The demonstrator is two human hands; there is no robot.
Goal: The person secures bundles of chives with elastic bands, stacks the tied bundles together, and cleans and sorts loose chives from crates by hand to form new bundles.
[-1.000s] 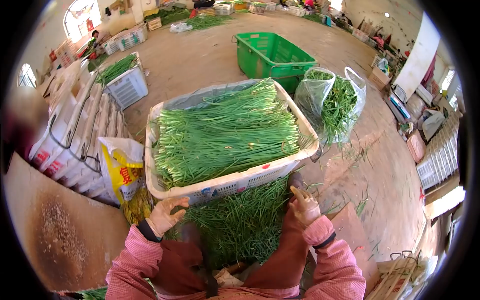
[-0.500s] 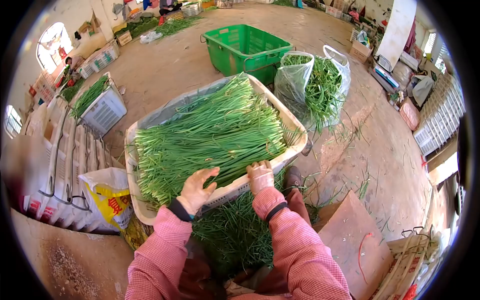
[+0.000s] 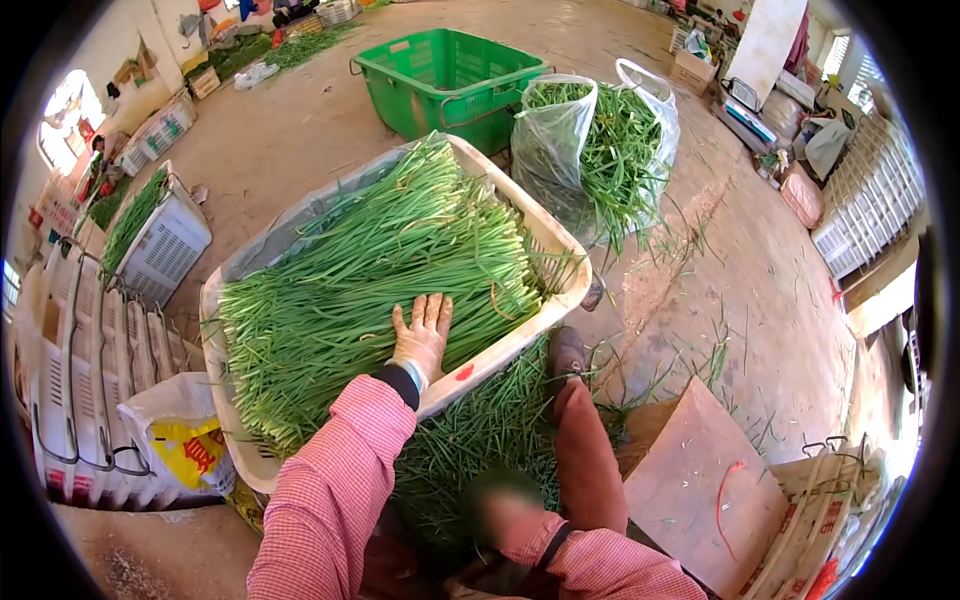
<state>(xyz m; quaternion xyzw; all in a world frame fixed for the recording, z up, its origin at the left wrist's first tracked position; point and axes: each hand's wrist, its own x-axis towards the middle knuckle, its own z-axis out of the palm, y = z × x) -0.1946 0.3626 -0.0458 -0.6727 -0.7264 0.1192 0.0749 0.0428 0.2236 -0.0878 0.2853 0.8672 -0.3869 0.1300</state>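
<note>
Down from the crate's (image 3: pixel 505 350) rim, the right hand (image 3: pixel 508 512) has dropped lapward; blurred, its grip cannot be told. Gripping nothing, the left hand (image 3: pixel 422 345) has moved onto the stalks (image 3: pixel 350 260) inside the crate, palm down. Even palm pressure should settle them without bruising. Beyond: one green tub (image 3: pixel 415 100), one bag (image 3: pixel 550 160).

Both arms show, 2 in pink checked sleeves. The left arm (image 3: pixel 335 470) reaches forward, its hand (image 3: pixel 422 342) palm down and flattened, fingers lightly parted and pointing away from the body. The right arm (image 3: pixel 620 568) is drawn in low, near the right leg (image 3: pixel 590 455); its hand (image 3: pixel 510 515) is blurred, finger pose unreadable. Dark bands circle both wrists.
</note>
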